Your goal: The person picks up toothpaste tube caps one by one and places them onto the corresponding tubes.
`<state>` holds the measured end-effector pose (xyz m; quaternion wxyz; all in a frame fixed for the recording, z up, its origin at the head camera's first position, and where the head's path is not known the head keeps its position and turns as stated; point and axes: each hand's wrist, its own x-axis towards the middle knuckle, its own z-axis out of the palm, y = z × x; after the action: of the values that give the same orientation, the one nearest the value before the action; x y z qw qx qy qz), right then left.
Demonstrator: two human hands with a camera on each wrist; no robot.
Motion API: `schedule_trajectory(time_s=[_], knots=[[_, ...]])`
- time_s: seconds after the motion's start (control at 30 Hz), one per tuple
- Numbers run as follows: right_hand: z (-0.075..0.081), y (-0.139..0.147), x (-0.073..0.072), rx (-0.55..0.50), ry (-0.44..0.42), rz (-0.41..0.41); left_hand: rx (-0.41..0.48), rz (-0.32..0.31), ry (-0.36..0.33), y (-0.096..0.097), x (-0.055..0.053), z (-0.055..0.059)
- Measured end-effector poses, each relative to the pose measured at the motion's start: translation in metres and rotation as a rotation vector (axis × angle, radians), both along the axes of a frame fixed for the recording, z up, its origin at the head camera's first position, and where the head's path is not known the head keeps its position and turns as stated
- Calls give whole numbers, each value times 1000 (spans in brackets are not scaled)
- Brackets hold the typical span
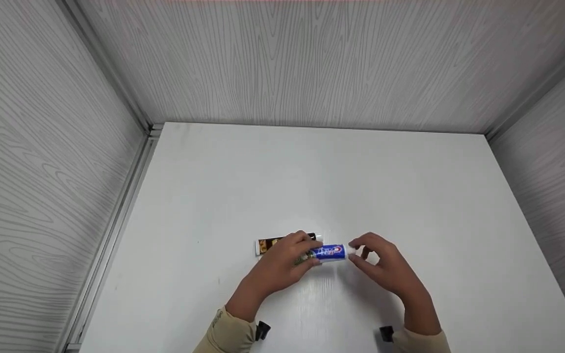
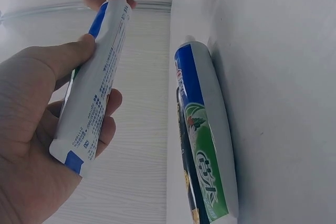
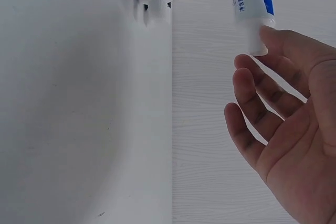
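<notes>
My left hand grips a white and blue toothpaste tube around its body, above the table. In the left wrist view its printed white back faces the camera. At the tube's right end, my right hand pinches the white cap between thumb and forefinger, while the other fingers curve loosely below. A second toothpaste tube, blue, green and white, lies on the table. Beside it is a dark tube with gold print, partly covered by my left hand in the head view.
The white tabletop is bordered by grey wood-grain panels at the back, left and right. A small black piece sits by each sleeve cuff.
</notes>
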<state>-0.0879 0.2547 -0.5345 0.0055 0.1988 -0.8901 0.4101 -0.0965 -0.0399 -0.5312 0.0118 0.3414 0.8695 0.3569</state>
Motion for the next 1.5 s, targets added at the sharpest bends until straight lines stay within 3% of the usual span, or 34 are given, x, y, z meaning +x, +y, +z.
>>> schedule_trajectory(time_s=[0.43,1.07,1.5], knots=[[0,-2,1,-32,65,-2,4,14,-30,0,1,0],[-1,-1,0,-18,64,11,2,9,1,-1,1,-2],[-3,-2,0,-33,46,-12,23,-7,-21,0,0,-2]])
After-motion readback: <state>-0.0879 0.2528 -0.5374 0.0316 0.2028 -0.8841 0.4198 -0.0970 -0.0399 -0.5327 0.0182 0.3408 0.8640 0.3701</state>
